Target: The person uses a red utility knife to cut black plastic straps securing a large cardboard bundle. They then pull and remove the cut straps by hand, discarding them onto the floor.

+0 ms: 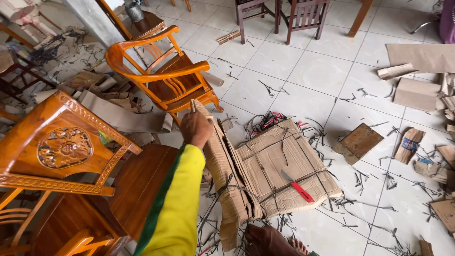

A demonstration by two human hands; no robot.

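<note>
My left hand (195,128), in a yellow sleeve with a green stripe, is closed around the top end of a long folded cardboard piece (222,170) that stands tilted on the floor. This piece leans against a flat cardboard bundle (275,161) tied with black straps. A red-handled knife (296,186) lies on top of the bundle. My right hand is out of view. My bare foot (272,242) rests on the tiles below the cardboard.
A carved wooden chair (61,147) stands close at the left, and an orange wooden armchair (161,71) lies tipped behind my hand. Cut black straps, cardboard scraps (417,92) and a wooden board (359,142) litter the white tiled floor. Dark chairs (303,16) stand at the back.
</note>
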